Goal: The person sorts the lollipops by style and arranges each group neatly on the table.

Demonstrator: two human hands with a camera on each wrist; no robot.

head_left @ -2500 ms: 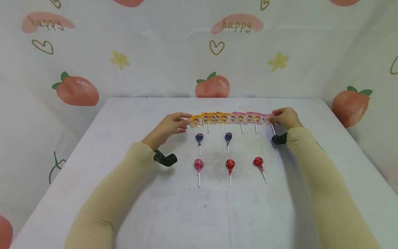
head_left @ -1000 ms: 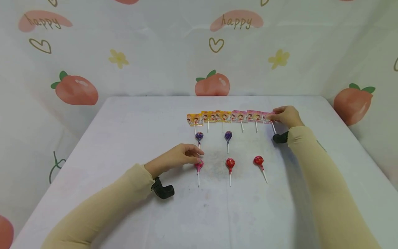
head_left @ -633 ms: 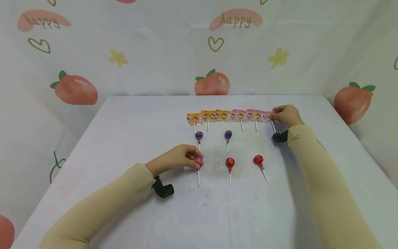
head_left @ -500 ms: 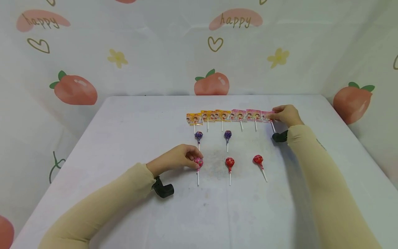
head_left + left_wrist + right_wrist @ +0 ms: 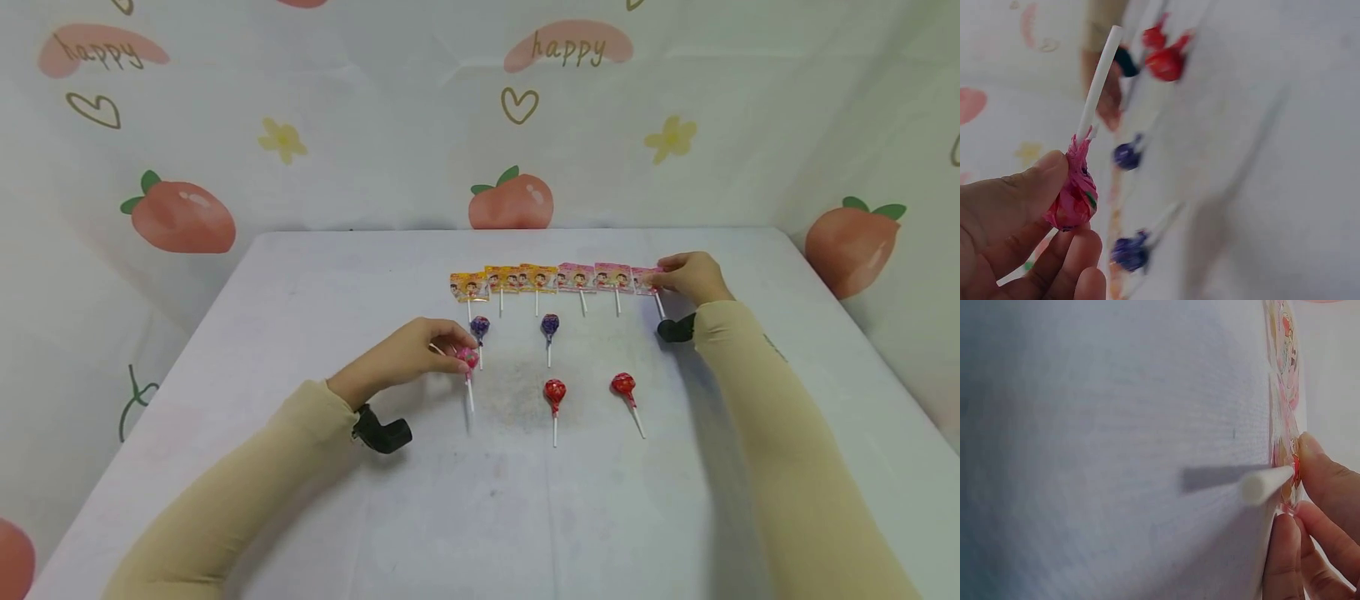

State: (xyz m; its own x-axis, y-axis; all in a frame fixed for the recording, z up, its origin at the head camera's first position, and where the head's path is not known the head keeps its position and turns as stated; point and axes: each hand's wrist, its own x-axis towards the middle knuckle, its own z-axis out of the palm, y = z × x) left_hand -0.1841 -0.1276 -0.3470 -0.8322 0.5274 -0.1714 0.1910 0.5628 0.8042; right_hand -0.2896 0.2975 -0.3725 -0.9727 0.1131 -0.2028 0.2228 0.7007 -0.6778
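Observation:
In the head view, a round lollipop (image 5: 467,358) in pink wrap is pinched between the thumb and fingers of my left hand (image 5: 405,357). The left wrist view shows its white stick (image 5: 1100,84) raised above the table, its shadow apart from it. At the right end of a row of flat-wrapped lollipops, my right hand (image 5: 699,279) pinches the edge of a pink-packet lollipop (image 5: 642,283), which lies on the table. Its stick (image 5: 1266,483) points toward the right wrist camera. Just beyond my left fingertips lies a purple lollipop (image 5: 480,327).
Orange-packet lollipops (image 5: 470,287) and pink-packet lollipops (image 5: 613,277) form the back row. A second purple lollipop (image 5: 550,325) and two red lollipops, one straight (image 5: 555,392) and one slanted (image 5: 623,384), lie in front on the white table (image 5: 480,533). A printed cloth (image 5: 390,117) hangs behind.
My left hand came from the row's left end to the pink round lollipop, took hold of it and lifted it, moving slightly left and away. My right hand stays in place.

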